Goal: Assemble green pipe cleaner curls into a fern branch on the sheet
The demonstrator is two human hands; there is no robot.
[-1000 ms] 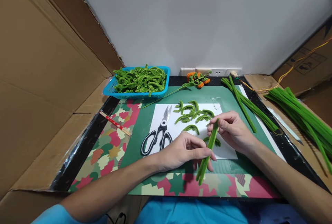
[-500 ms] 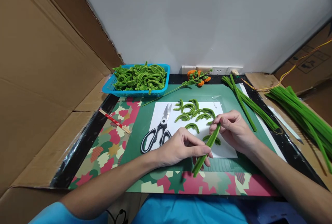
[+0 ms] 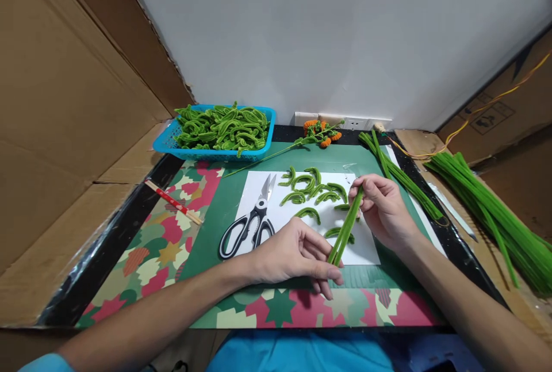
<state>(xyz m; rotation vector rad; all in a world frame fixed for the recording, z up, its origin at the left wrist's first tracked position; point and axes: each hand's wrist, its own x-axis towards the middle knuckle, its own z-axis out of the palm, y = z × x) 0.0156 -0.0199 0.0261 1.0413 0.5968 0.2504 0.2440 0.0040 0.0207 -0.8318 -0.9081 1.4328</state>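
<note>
Several green pipe cleaners (image 3: pixel 347 228) lie side by side, slanting between my two hands. My right hand (image 3: pixel 383 205) pinches their upper end between thumb and fingers. At the lower end, my left hand (image 3: pixel 297 254) has its thumb and fingers closed around the strands. Curled green pipe cleaner pieces (image 3: pixel 308 214) are scattered on a white sheet of paper (image 3: pixel 366 251) beneath and beyond my hands. Black-handled scissors (image 3: pixel 260 205) rest partly on the paper's left side, blades pointing away from me.
A blue basket (image 3: pixel 254 153) heaped with curled green pieces stands back left. Beside it lies an orange-flowered stem (image 3: pixel 297 143). Chopsticks (image 3: pixel 172 202) in a red wrapper lie left. Bundles of long green pipe cleaners (image 3: pixel 478 205) lie right, near a white blade-like strip (image 3: pixel 452 211).
My left hand has slid down to the strands' lower end, which no longer sticks out far below it. The whole scene has shifted a little to the left in view.
</note>
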